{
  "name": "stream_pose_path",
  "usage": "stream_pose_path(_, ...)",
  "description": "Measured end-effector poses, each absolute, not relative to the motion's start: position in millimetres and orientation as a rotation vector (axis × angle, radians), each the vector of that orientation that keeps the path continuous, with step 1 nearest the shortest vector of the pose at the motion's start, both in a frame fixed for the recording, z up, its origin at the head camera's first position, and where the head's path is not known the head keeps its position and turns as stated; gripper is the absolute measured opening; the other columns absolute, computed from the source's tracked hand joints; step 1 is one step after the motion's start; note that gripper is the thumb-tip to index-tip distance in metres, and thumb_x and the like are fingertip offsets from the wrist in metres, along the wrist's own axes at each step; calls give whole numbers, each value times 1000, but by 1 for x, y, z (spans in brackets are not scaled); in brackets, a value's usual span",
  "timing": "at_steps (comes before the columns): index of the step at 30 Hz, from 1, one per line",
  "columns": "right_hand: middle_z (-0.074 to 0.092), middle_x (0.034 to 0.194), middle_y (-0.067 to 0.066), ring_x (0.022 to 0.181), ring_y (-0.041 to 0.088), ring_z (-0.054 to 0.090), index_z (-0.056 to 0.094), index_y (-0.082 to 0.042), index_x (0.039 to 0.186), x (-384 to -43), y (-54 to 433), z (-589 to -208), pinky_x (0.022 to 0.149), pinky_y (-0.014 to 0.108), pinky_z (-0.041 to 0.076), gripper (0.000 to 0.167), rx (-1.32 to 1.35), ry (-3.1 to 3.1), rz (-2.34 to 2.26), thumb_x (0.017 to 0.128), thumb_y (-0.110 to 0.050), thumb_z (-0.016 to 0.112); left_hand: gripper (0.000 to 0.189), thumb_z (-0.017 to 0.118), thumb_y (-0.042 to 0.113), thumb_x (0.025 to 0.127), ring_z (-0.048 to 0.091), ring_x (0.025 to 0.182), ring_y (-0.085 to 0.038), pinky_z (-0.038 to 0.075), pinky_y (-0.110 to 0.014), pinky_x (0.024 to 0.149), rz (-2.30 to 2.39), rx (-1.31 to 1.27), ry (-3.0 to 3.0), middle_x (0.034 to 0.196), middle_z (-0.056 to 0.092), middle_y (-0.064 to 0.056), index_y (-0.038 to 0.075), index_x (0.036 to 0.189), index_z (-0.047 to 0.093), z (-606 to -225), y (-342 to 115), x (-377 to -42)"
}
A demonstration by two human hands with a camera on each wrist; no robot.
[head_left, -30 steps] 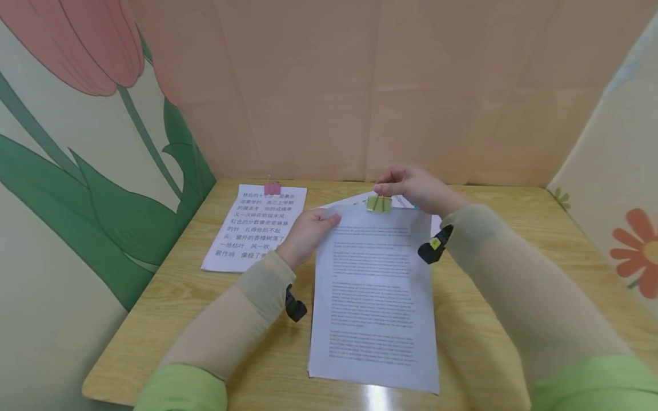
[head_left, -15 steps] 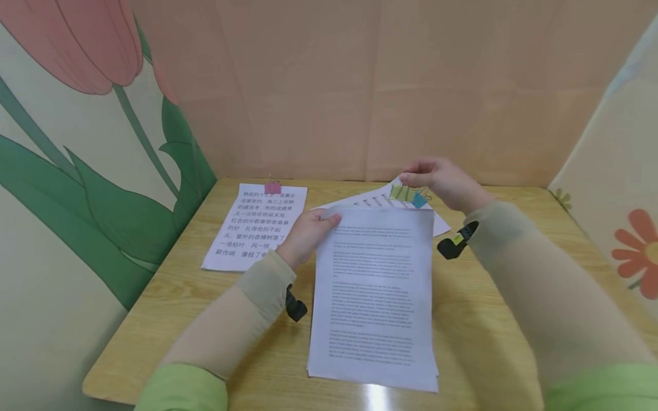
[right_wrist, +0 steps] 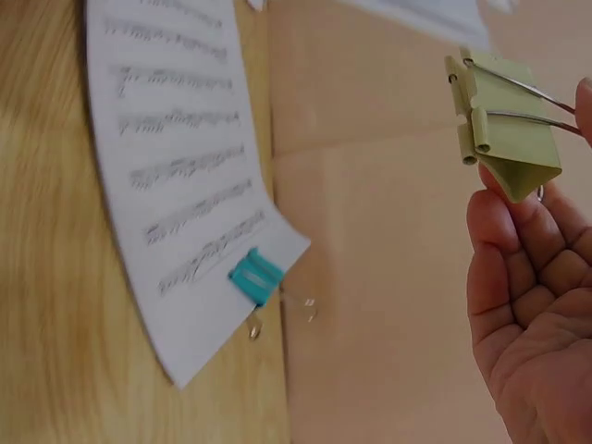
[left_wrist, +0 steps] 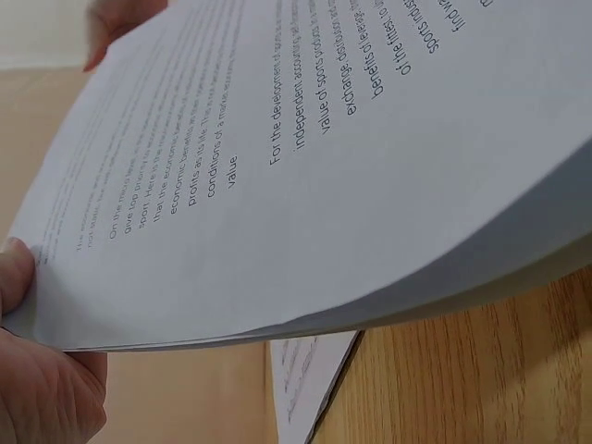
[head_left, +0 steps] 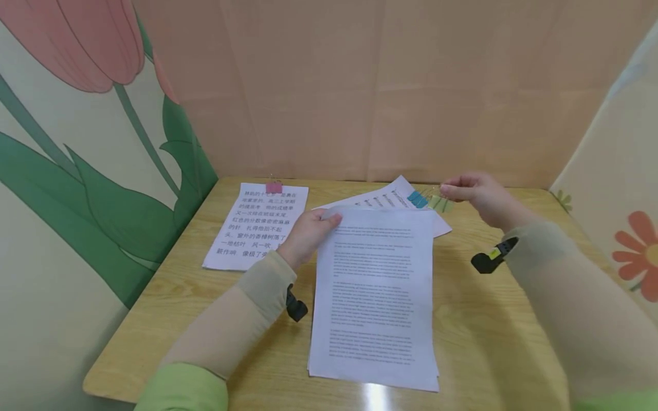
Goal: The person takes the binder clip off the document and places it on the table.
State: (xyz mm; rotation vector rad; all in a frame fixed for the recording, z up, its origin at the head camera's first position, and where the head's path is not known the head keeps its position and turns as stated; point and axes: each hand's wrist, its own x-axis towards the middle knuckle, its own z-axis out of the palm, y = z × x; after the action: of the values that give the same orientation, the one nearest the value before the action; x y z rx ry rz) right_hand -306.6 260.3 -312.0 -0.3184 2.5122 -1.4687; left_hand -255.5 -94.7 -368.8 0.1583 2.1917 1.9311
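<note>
My left hand (head_left: pixel 307 235), left of the frame's centre, has thumb and fingers clamped on the upper left corner of the pages (head_left: pixel 372 297), which fill the lower middle. My right hand (head_left: pixel 483 200), right of centre, pinches the green clip (head_left: pixel 440 203) by its wire handles. No clip shows on the pages, so if my thumb loosens, I'd expect them to fan or slide; their bottom edges look slightly uneven. A weak pinch on thin wire could drop the green clip. Dipping my right hand could also snag the blue clip (head_left: pixel 417 199) on the score (head_left: pixel 377 201), upper right of centre.
</note>
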Motion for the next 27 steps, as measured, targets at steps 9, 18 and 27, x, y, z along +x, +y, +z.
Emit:
stream_pose_path(9, 56, 114, -2, 118, 35, 39, 47, 2, 132, -299, 305, -337, 103, 67, 16, 59, -248, 2469, -1371, 96, -44, 55, 31, 57, 31, 98, 70, 86, -22, 53, -33, 82, 1964, 163, 2193, 97, 72, -8, 5, 110, 68, -372, -94, -257)
stream_pose_path(18, 50, 120, 1, 118, 35, 42, 39, 7, 138, -293, 354, -370, 102, 69, 17, 65, -147, 2461, -1311, 98, -44, 51, 30, 57, 31, 98, 70, 86, -23, 53, -33, 82, 1986, 155, 2166, 97, 73, -7, 6, 110, 69, -373, -93, -257)
stream_pose_path(27, 51, 110, -23, 92, -6, 51, 46, 0, 139, -287, 407, -404, 93, 45, 42, 60, -97, 2504, -1197, 99, -45, 48, 30, 57, 29, 97, 70, 85, -24, 54, -33, 80, 2007, 137, 2142, 96, 72, -9, 3, 109, 67, -373, -89, -257)
